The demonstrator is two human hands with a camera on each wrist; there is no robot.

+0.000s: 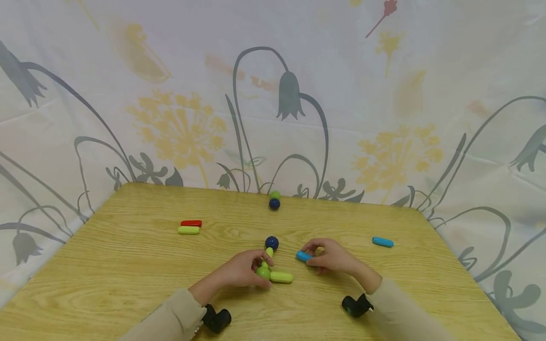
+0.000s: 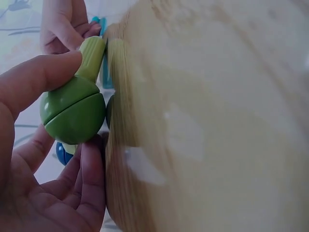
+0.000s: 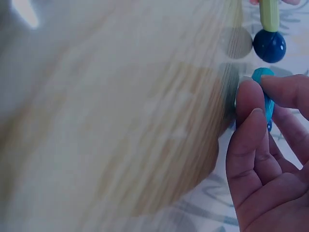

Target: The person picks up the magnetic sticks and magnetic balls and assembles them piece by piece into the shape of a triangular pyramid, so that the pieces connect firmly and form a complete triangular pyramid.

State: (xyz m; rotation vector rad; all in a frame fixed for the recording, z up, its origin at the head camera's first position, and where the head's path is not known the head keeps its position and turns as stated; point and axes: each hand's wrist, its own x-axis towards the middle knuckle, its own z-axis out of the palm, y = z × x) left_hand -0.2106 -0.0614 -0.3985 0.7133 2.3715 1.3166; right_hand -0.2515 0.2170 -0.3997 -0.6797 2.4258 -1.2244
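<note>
My left hand (image 1: pixel 244 270) holds a green ball (image 2: pixel 72 113) between thumb and fingers, low over the table. Two yellow-green rods join this ball: one rod (image 1: pixel 281 277) points right, and the other (image 1: pixel 269 252) leads away to a dark blue ball (image 1: pixel 271 243). To the right of this joined piece, my right hand (image 1: pixel 334 258) pinches a bright blue rod (image 1: pixel 304 256) by thumb and fingertips. That rod's left end sticks out toward the joined piece, apart from it. In the right wrist view, the fingers cover part of the blue rod (image 3: pixel 269 108).
On the wooden table (image 1: pixel 128 265), a red rod (image 1: pixel 191 223) and a yellow-green rod (image 1: pixel 188 230) lie side by side at left. Another blue rod (image 1: pixel 383 242) lies at right. Near the back edge sit a dark blue ball (image 1: pixel 274 204) and a green ball (image 1: pixel 275 194), before a patterned curtain (image 1: pixel 362 94).
</note>
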